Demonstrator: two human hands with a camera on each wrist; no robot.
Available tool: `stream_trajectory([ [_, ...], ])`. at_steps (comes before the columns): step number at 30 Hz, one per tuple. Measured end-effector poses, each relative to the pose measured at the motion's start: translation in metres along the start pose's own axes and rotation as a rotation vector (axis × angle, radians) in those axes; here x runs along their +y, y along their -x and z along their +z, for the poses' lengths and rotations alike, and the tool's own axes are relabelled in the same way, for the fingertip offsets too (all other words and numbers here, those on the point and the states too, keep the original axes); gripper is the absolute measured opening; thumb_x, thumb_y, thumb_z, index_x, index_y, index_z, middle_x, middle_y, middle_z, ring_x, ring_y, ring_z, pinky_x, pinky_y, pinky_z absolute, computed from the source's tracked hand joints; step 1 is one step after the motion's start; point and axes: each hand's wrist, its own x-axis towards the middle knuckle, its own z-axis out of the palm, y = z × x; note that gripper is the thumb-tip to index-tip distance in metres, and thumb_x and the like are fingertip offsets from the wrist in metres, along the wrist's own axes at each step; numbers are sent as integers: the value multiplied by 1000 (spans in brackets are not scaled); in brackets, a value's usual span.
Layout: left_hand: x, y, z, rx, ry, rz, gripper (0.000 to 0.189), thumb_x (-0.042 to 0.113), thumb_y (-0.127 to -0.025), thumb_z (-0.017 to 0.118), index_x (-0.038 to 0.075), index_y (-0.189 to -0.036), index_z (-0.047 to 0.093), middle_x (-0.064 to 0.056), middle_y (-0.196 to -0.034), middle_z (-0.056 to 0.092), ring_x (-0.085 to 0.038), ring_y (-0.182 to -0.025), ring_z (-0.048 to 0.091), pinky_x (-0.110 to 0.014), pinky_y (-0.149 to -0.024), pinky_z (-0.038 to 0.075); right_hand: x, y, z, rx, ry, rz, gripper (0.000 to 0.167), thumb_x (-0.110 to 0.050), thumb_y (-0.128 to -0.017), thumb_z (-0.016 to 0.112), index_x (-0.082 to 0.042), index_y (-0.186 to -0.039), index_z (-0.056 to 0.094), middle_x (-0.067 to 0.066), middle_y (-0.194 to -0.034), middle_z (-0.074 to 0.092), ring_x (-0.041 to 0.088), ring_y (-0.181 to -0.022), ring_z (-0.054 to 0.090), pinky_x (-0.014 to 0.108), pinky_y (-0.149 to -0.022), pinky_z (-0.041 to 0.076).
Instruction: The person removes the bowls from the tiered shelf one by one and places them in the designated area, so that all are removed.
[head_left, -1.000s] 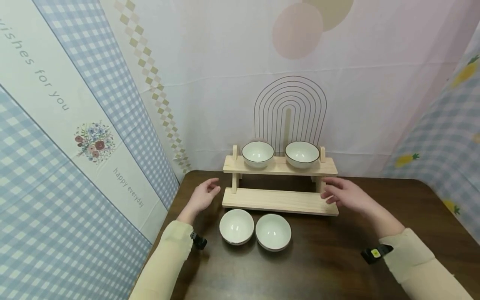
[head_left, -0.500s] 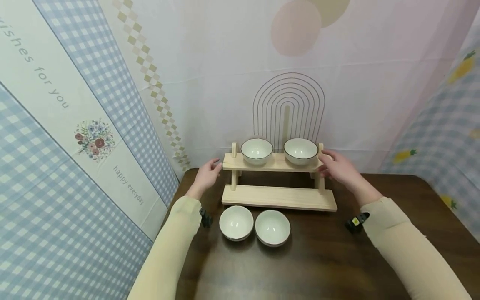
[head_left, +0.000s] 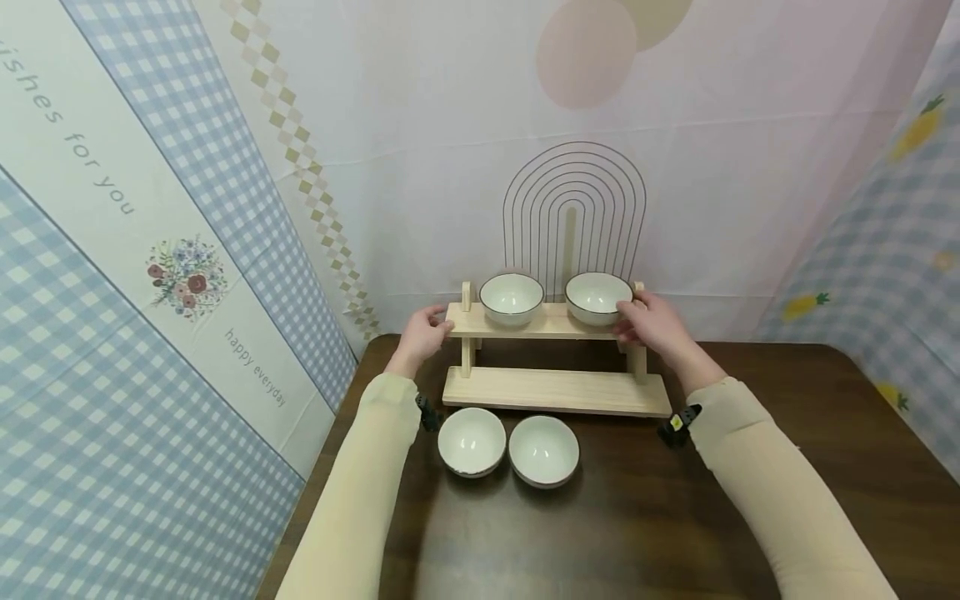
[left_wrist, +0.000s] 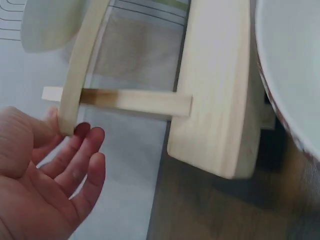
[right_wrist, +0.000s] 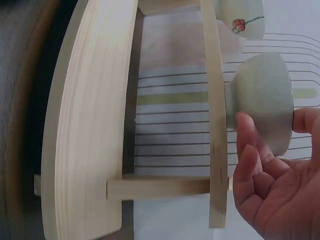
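A two-tier wooden shelf (head_left: 555, 392) stands at the back of the table. On its upper board rest two white bowls with dark rims, a left bowl (head_left: 512, 298) and a right bowl (head_left: 594, 298). My right hand (head_left: 654, 323) pinches the right bowl, thumb at the rim and fingers low on its side, as the right wrist view shows. At the upper board's left end, my left hand (head_left: 422, 337) holds the board edge (left_wrist: 75, 95) between thumb and fingers. The bowl in the right hand still appears level over the board.
Two more white bowls, one left (head_left: 471, 442) and one right (head_left: 543, 452), sit side by side on the dark wooden table (head_left: 615, 517) before the shelf. A patterned cloth (head_left: 420, 225) hangs close behind; checked cloth lines both sides.
Both hands have moved up and inward from beside the shelf. The right hand has taken hold of the right upper bowl, and the left has reached the upper board's end.
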Motion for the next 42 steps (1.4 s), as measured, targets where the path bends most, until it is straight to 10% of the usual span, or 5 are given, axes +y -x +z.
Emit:
stream_trajectory([
  [10, 7, 3, 6, 13, 52, -60, 51, 9, -110, 58, 8, -160, 50, -22, -121, 65, -45, -109, 71, -58, -86, 56, 0, 0, 5, -1, -101, 16, 75, -35, -112, 47, 3, -169, 15, 10, -102, 80, 7, -73, 71, 32, -70, 52],
  [25, 4, 4, 3, -19, 120, -90, 54, 11, -111, 57, 10, -164, 44, -24, -131, 62, -42, -111, 71, -30, -64, 53, 1, 4, 9, 20, -121, 19, 74, -34, -111, 47, 0, -170, 17, 8, -102, 80, 5, -72, 69, 28, -66, 49],
  [32, 5, 4, 5, -20, 124, -93, 55, 11, -112, 56, 11, -165, 43, -23, -130, 61, -39, -109, 71, -57, -91, 56, 2, 5, 10, 26, -133, 19, 73, -35, -111, 46, 0, -169, 18, 7, -100, 80, 5, -71, 69, 26, -65, 48],
  [42, 4, 4, 5, -26, 125, -89, 55, 11, -112, 55, 12, -165, 42, -23, -133, 61, -39, -111, 71, -53, -86, 57, 7, 4, 12, 32, -141, 18, 73, -36, -112, 46, -2, -170, 17, 8, -102, 80, 4, -71, 69, 27, -67, 48],
])
